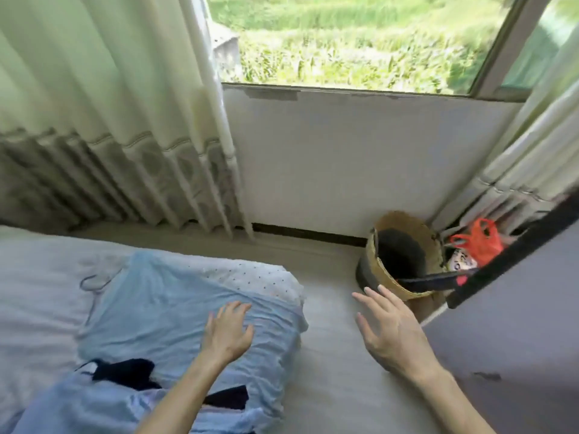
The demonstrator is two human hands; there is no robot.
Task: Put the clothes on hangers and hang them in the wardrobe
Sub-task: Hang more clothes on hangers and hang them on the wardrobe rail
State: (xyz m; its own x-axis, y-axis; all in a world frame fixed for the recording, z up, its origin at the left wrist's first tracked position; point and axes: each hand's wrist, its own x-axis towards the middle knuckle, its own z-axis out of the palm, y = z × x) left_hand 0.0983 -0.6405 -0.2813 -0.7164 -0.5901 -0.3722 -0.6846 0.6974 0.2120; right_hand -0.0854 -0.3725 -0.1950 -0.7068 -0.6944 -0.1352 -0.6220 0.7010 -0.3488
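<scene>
A light blue garment (163, 305) lies spread over the corner of the bed (37, 277), with dark navy trim (125, 371) near its lower end. A thin wire hanger (94, 285) lies on the sheet at the garment's left edge, its hook showing. My left hand (227, 328) hovers over or rests on the blue cloth with fingers spread, holding nothing. My right hand (388, 327) is open in the air above the floor, to the right of the bed. No wardrobe is in view.
A woven basket (398, 255) stands on the floor by the wall, an orange plastic bag (479, 242) behind it. A grey surface with a black edge (513, 249) fills the right. Pale curtains (103, 120) hang left, below a window (354, 39).
</scene>
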